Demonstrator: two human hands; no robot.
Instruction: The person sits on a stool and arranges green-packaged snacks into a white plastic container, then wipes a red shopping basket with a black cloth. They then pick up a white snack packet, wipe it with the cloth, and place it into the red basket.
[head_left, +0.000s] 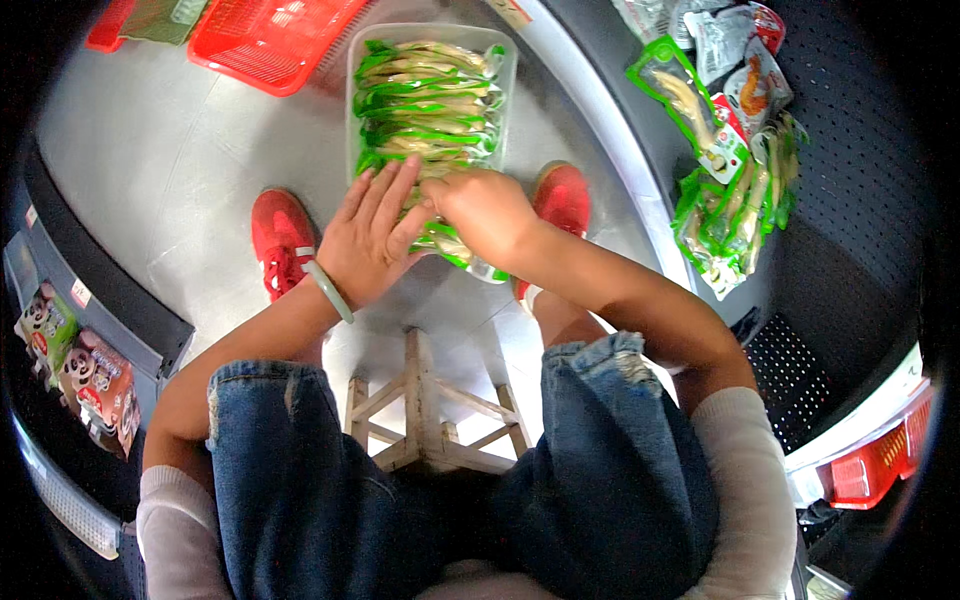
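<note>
A clear plastic tub (508, 112) on the floor holds a row of green-edged, vacuum-packed snack packets (427, 97), stacked on edge. My left hand (371, 225), with a pale bangle at the wrist, lies over the near end of the row, its fingers extended and touching the packets. My right hand (480, 210) is bent over the same end, its fingers curled down; its fingertips are hidden, so its hold is unclear. Beneath and between both hands, a green-edged packet (457, 247) shows at the near end of the row.
Red plastic baskets (270, 45) stand on the floor at the upper left. A dark perforated shelf (847, 195) at right bears a loose pile of green-edged packets (735, 210) and other pouches (754, 90). Panda-printed packets (94, 382) lie on the left shelf. A wooden stool (420, 397) is below me.
</note>
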